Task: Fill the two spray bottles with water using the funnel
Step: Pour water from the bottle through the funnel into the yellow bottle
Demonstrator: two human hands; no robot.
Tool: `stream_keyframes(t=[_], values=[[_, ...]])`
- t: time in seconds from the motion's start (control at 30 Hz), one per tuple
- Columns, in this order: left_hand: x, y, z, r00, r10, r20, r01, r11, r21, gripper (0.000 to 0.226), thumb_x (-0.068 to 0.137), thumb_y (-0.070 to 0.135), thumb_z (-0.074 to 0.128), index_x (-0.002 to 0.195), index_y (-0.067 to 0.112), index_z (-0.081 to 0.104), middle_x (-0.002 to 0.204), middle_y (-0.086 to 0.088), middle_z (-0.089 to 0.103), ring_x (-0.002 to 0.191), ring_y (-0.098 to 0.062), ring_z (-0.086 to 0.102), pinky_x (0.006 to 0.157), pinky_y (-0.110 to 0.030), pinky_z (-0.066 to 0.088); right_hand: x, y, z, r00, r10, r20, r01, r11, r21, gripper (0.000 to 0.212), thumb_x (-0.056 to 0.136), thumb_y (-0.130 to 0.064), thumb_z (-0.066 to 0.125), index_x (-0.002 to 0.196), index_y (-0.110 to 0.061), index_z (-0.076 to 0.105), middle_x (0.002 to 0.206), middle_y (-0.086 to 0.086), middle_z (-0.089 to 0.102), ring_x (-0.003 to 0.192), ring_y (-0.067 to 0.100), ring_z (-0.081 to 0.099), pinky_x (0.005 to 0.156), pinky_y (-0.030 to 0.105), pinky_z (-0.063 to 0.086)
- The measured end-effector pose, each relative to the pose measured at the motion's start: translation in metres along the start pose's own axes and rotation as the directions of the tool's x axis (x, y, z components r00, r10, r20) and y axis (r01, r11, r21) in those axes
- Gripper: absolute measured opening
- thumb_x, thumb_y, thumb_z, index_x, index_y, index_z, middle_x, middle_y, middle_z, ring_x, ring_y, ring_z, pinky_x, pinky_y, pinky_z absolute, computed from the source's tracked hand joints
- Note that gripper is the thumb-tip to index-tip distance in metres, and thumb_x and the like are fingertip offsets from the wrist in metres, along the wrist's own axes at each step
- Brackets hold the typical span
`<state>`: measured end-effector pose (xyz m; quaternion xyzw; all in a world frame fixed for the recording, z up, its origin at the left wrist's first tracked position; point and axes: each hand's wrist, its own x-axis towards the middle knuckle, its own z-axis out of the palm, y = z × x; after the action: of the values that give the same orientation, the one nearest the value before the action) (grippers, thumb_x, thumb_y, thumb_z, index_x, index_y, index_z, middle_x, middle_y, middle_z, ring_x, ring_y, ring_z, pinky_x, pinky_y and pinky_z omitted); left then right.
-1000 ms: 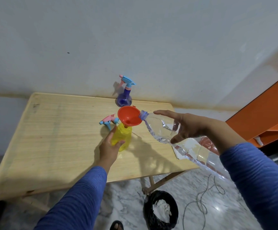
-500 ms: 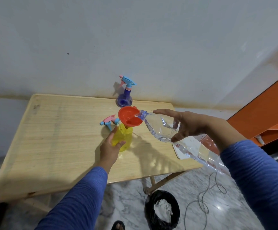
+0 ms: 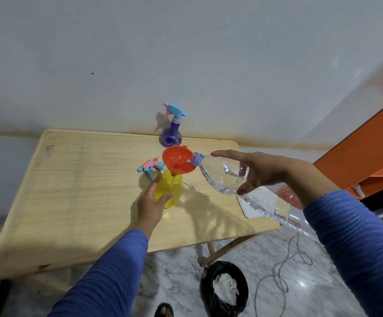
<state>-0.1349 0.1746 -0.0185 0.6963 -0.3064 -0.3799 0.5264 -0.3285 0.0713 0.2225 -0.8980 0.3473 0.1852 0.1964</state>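
A yellow spray bottle (image 3: 171, 187) stands on the wooden table (image 3: 71, 191) with an orange funnel (image 3: 177, 161) in its neck. My left hand (image 3: 151, 202) grips the yellow bottle from the near side. My right hand (image 3: 258, 171) holds a large clear water bottle (image 3: 222, 173) tilted down to the left, its mouth over the funnel rim, and water runs into the funnel. The yellow bottle's loose pink and blue spray head (image 3: 150, 167) lies on the table behind it. A purple spray bottle (image 3: 171, 139) with its spray head on stands at the table's far edge.
A white paper (image 3: 260, 205) lies near the table's right edge under the clear bottle. On the marble floor below are a black bin (image 3: 223, 291) and a thin cable (image 3: 289, 259). Orange shelving (image 3: 364, 154) stands at the right. A wall is close behind the table.
My right hand tipped the clear bottle's mouth lower onto the funnel rim, and water now flows into the funnel. My left hand stayed on the yellow bottle.
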Motion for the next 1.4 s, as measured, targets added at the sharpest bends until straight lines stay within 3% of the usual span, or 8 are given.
stream_keyframes(t=[0.2, 0.3, 0.4, 0.53, 0.77, 0.9, 1.13, 1.4], values=[[-0.001, 0.000, -0.001, 1.000, -0.005, -0.001, 0.005, 1.000, 0.009, 0.067, 0.081, 0.033, 0.071, 0.139, 0.041, 0.039, 0.130, 0.000, 0.058, 0.121, -0.023, 0.051, 0.095, -0.031, 0.042, -0.006, 0.006, 0.012, 0.998, 0.024, -0.064, -0.017, 0.993, 0.114, 0.106, 0.069, -0.025, 0.082, 0.128, -0.073, 0.008, 0.114, 0.004, 0.057, 0.088, 0.020, 0.065, 0.087, 0.036, 0.053], [-0.002, 0.001, -0.001, 1.000, 0.006, -0.007, -0.006, 1.000, 0.028, 0.066, 0.082, 0.033, 0.071, 0.140, 0.038, 0.040, 0.123, 0.002, 0.061, 0.112, -0.018, 0.054, 0.085, -0.025, 0.041, -0.011, 0.011, 0.021, 0.992, 0.009, -0.129, 0.016, 0.981, 0.193, 0.102, 0.073, -0.021, 0.080, 0.129, -0.069, 0.010, 0.102, -0.019, 0.051, 0.087, 0.007, 0.063, 0.077, 0.014, 0.048], [-0.002, 0.003, 0.000, 1.000, 0.009, -0.010, -0.008, 0.999, 0.031, 0.066, 0.083, 0.032, 0.070, 0.141, 0.038, 0.039, 0.122, 0.002, 0.061, 0.110, -0.017, 0.054, 0.082, -0.024, 0.039, -0.009, 0.018, 0.029, 0.960, 0.017, -0.281, 0.079, 0.941, 0.328, 0.101, 0.071, -0.024, 0.081, 0.129, -0.070, 0.013, 0.104, -0.002, 0.055, 0.084, 0.011, 0.066, 0.077, 0.015, 0.050], [-0.003, 0.002, 0.001, 1.000, 0.010, -0.019, -0.009, 0.999, 0.049, 0.066, 0.083, 0.032, 0.070, 0.141, 0.038, 0.038, 0.126, 0.001, 0.060, 0.109, -0.015, 0.054, 0.083, -0.026, 0.040, 0.002, 0.032, 0.038, 0.850, 0.063, -0.523, 0.220, 0.859, 0.461, 0.102, 0.070, -0.021, 0.082, 0.128, -0.070, 0.014, 0.102, -0.003, 0.054, 0.090, 0.019, 0.065, 0.089, 0.032, 0.054], [0.000, -0.002, 0.005, 1.000, -0.011, -0.022, 0.011, 1.000, 0.013, 0.064, 0.082, 0.031, 0.071, 0.139, 0.034, 0.043, 0.122, 0.002, 0.062, 0.111, -0.015, 0.055, 0.086, -0.028, 0.042, 0.032, 0.059, 0.053, 0.576, 0.256, -0.776, 0.258, 0.844, 0.470, 0.104, 0.071, -0.029, 0.080, 0.138, -0.055, 0.005, 0.108, 0.001, 0.058, 0.100, 0.010, 0.057, 0.078, 0.013, 0.041], [0.002, -0.010, 0.002, 0.999, -0.034, -0.010, 0.033, 0.999, -0.036, 0.070, 0.062, 0.061, 0.072, 0.126, 0.060, 0.043, 0.119, 0.014, 0.064, 0.114, -0.014, 0.058, 0.101, -0.041, 0.045, 0.052, 0.069, 0.058, 0.435, 0.384, -0.815, 0.329, 0.774, 0.540, 0.113, 0.067, -0.027, 0.084, 0.139, -0.052, 0.001, 0.109, 0.005, 0.058, 0.100, 0.014, 0.058, 0.080, 0.017, 0.044], [0.005, -0.013, 0.005, 1.000, 0.000, -0.009, -0.001, 0.994, -0.106, 0.072, 0.054, 0.065, 0.074, 0.121, 0.060, 0.048, 0.117, 0.022, 0.063, 0.115, -0.008, 0.058, 0.104, -0.043, 0.043, 0.082, 0.076, 0.068, 0.413, 0.453, -0.790, 0.408, 0.683, 0.605, 0.116, 0.063, -0.019, 0.086, 0.136, -0.054, 0.002, 0.113, 0.005, 0.057, 0.103, 0.009, 0.054, 0.085, 0.010, 0.041], [0.005, -0.013, 0.007, 0.999, 0.019, -0.033, -0.023, 0.992, -0.124, 0.065, 0.063, 0.049, 0.075, 0.120, 0.059, 0.046, 0.114, 0.023, 0.062, 0.113, -0.007, 0.058, 0.103, -0.037, 0.044, 0.087, 0.075, 0.077, 0.417, 0.422, -0.805, 0.407, 0.706, 0.580, 0.121, 0.061, -0.032, 0.087, 0.137, -0.056, -0.005, 0.141, 0.002, 0.040, 0.123, 0.016, 0.046, 0.102, 0.027, 0.037]])
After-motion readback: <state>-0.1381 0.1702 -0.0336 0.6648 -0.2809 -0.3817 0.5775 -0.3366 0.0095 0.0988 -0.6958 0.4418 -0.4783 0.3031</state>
